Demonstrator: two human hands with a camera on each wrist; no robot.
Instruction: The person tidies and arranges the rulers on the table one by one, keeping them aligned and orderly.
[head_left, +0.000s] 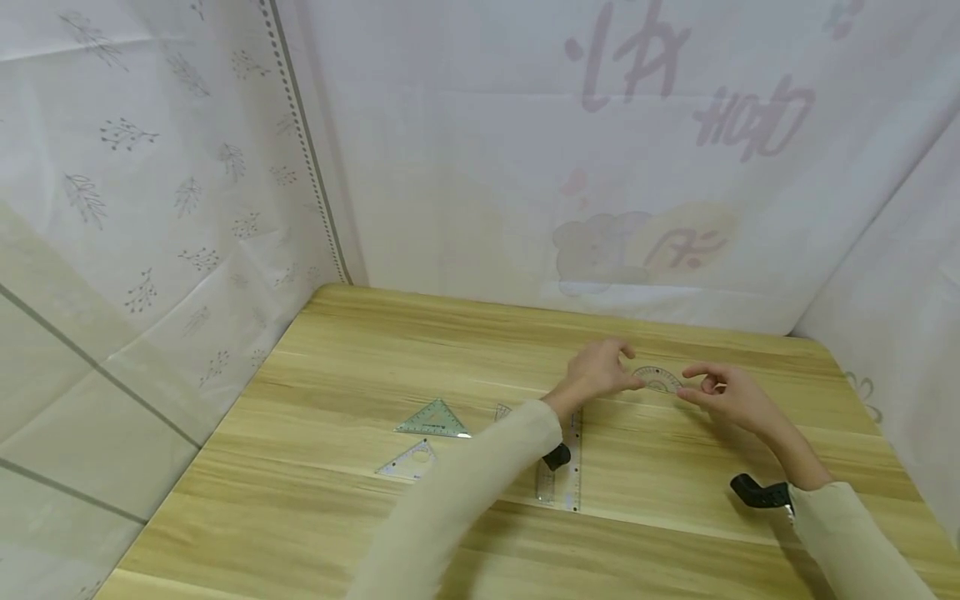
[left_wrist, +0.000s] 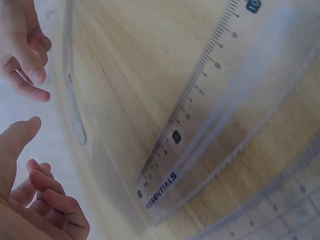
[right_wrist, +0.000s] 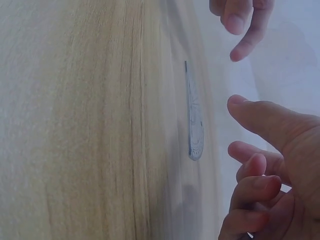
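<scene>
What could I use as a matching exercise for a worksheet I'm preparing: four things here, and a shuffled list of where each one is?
Column one
1. Protractor
2. Green set square
3. Clear set square
4. Ruler printed ESSENTIALS

Column two
a. Lower of the pair at left, head view
b. Runs diagonally toward the upper right, left wrist view
c. Between the left hand and the right hand, head view
d. Upper of the pair at left, head view

Right pairs: 1-c, 2-d, 3-a, 4-b
</scene>
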